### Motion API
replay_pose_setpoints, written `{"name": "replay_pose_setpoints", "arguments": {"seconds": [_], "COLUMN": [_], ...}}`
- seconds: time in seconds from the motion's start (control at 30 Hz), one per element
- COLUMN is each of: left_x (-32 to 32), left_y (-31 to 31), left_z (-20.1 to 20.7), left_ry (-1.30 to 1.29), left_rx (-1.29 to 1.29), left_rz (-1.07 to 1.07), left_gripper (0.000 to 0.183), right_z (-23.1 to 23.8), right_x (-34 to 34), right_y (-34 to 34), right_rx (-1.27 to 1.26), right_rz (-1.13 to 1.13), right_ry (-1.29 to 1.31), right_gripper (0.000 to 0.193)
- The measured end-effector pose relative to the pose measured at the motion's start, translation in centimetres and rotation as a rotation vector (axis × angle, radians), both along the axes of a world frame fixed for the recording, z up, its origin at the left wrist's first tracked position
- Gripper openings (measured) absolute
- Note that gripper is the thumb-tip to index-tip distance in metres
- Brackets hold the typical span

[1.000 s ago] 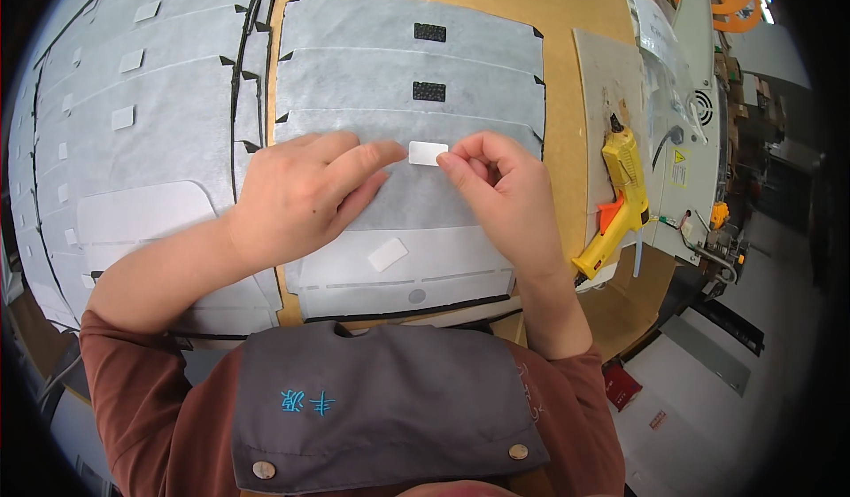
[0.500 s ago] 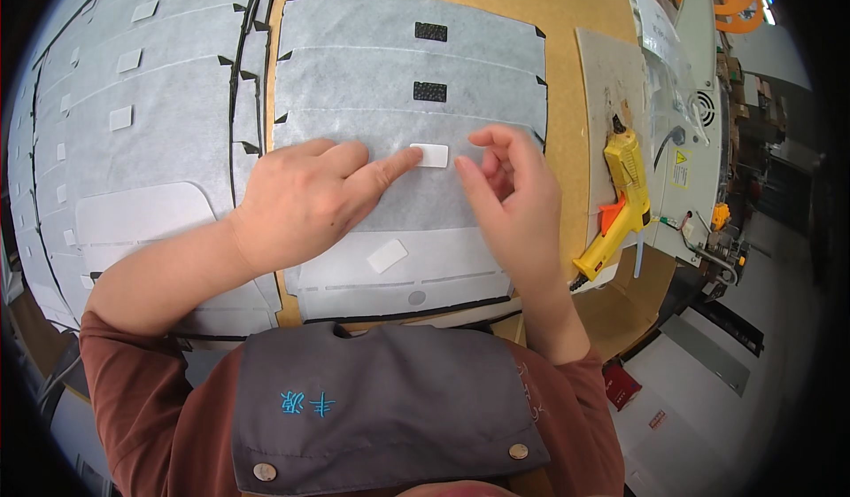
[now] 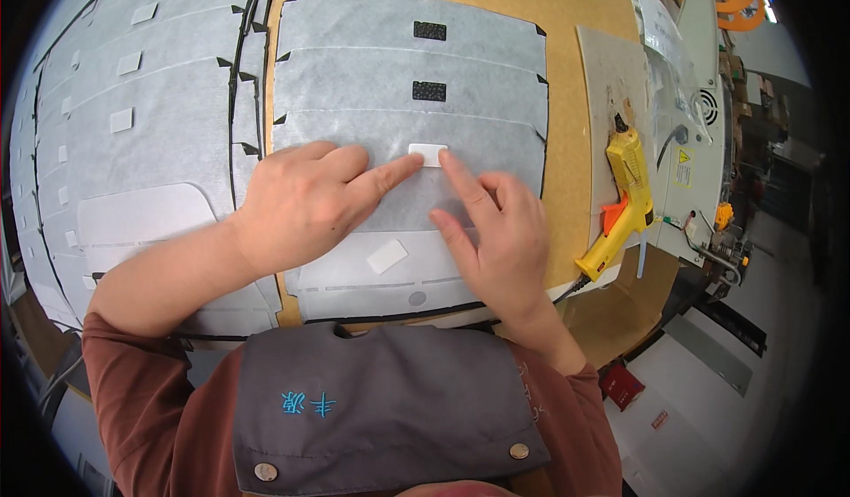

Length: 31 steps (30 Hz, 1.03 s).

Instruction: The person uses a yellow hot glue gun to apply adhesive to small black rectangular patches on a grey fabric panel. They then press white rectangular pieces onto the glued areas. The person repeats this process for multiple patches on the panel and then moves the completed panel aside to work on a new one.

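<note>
A small white rectangular patch [image 3: 430, 155] lies on a pale grey fabric-like sheet [image 3: 354, 72]. The index finger of my left hand [image 3: 305, 191] rests on the patch's left end, its other fingers curled under. At the right end, the index fingertip of my right hand [image 3: 509, 244] touches the patch, with the thumb spread away from it. Neither hand grips anything. Farther up the sheet are a black textured patch [image 3: 429, 91] and another black patch [image 3: 430, 31] in line. A second loose white patch [image 3: 387, 255] lies tilted on the sheet's near white panel [image 3: 336, 271].
A yellow glue gun [image 3: 627, 187] with an orange trigger lies on a board [image 3: 602, 81] at the right. Beyond it stands a grey machine housing [image 3: 686, 156]. More pale sheets [image 3: 177, 81] with small white patches cover the left side. An open cardboard box [image 3: 633, 311] sits lower right.
My right hand has come left and turned, and its index finger now touches the white patch's right end. The left hand has stayed on the patch.
</note>
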<state>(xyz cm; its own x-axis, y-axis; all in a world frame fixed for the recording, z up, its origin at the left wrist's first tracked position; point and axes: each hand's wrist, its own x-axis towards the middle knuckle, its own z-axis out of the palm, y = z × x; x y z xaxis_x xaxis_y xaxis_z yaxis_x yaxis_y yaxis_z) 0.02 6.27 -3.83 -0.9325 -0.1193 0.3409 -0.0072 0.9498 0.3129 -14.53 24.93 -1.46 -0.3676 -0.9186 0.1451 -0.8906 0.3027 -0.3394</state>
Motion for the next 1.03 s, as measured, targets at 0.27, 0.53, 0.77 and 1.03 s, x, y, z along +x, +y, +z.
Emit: {"name": "replay_pose_setpoints", "arguments": {"seconds": [0.27, 0.53, 0.77, 1.03], "left_x": [-0.11, -0.01, -0.23, 0.0], "left_y": [0.31, 0.03, 0.33, 0.07], "left_z": [0.21, 0.44, 0.24, 0.58], "left_ry": [-0.042, -0.048, -0.022, -0.052], "left_rx": [-0.037, -0.021, 0.006, 0.009], "left_rz": [0.019, -0.01, 0.034, -0.003], "left_gripper": [0.055, 0.053, 0.052, 0.054], "right_z": [0.68, 0.34, 0.83, 0.72], "right_x": [-0.36, -0.21, -0.54, -0.71], "right_y": [-0.86, -0.14, -0.75, -0.57], "right_rx": [0.112, 0.054, 0.072, 0.123], "right_rz": [-0.007, 0.017, -0.019, 0.01], "right_ry": [0.044, 0.076, -0.004, -0.019], "right_gripper": [0.053, 0.047, 0.048, 0.051]}}
